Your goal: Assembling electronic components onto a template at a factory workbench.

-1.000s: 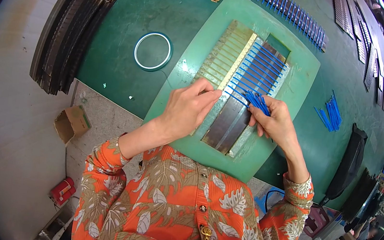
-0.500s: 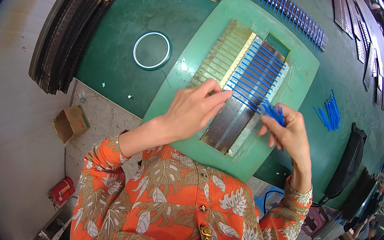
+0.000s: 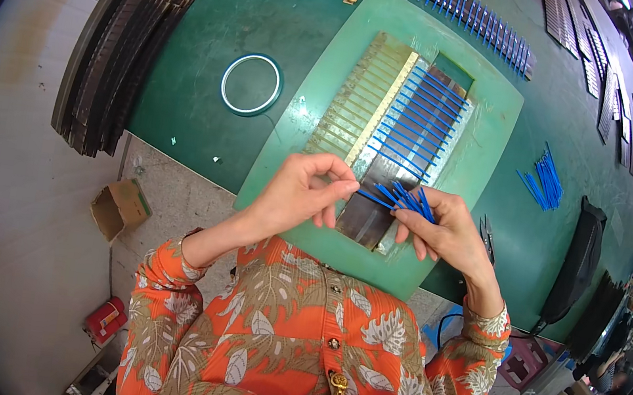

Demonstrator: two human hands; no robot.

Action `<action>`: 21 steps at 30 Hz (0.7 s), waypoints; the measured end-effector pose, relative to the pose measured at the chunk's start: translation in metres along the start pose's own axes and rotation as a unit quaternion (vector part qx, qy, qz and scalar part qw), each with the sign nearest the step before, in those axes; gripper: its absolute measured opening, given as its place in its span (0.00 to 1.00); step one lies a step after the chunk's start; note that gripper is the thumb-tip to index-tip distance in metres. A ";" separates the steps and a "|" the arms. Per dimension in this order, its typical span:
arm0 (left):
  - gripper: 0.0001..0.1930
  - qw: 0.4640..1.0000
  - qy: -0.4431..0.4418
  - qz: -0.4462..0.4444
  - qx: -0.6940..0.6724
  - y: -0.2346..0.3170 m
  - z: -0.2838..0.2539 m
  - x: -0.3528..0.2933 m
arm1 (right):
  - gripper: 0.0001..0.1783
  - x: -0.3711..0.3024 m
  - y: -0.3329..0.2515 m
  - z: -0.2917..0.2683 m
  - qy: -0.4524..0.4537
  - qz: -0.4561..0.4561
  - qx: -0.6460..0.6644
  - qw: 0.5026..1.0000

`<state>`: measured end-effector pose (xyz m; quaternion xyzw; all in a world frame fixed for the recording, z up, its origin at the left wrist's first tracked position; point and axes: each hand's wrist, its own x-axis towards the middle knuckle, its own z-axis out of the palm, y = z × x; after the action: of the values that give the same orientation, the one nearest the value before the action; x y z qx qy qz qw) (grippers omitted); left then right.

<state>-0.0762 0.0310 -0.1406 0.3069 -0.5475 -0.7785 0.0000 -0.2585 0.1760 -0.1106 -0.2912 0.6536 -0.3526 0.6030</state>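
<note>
My left hand (image 3: 297,193) is closed, its thumb and index finger pinching the end of one thin blue stick (image 3: 375,199). In my right hand (image 3: 446,234) is a fanned bunch of blue sticks (image 3: 412,200), whose tips meet the pinched one. Both hands hover over the near half of a dark strip (image 3: 365,221) set in a pale green board (image 3: 479,147). Farther up the strip, several blue sticks (image 3: 424,108) lie across it in parallel rows. Their left ends line up along a grooved metal plate (image 3: 370,93) with a pale yellow edge.
A loose pile of blue sticks (image 3: 547,180) lies to the right, near a black pouch (image 3: 573,267) and a dark hand tool (image 3: 487,234). At left are a tape roll (image 3: 251,85) and stacked dark strips (image 3: 114,63). A strip with blue sticks (image 3: 476,19) lies at the back.
Both hands have drawn nearer to my body, away from the rows of laid sticks. My left hand now pinches a stick at the bunch; before, its fingertips were at the nearest laid stick.
</note>
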 end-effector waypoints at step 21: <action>0.15 0.787 0.139 0.360 0.482 -0.017 -0.001 0.017 | 0.08 0.031 0.007 -0.016 0.075 -0.009 -0.106 0.991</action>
<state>-0.0838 0.0310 -0.1641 0.1523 -0.9164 -0.3060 0.2084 -0.2769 0.1569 -0.1339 -0.3323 0.7281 -0.3074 0.5147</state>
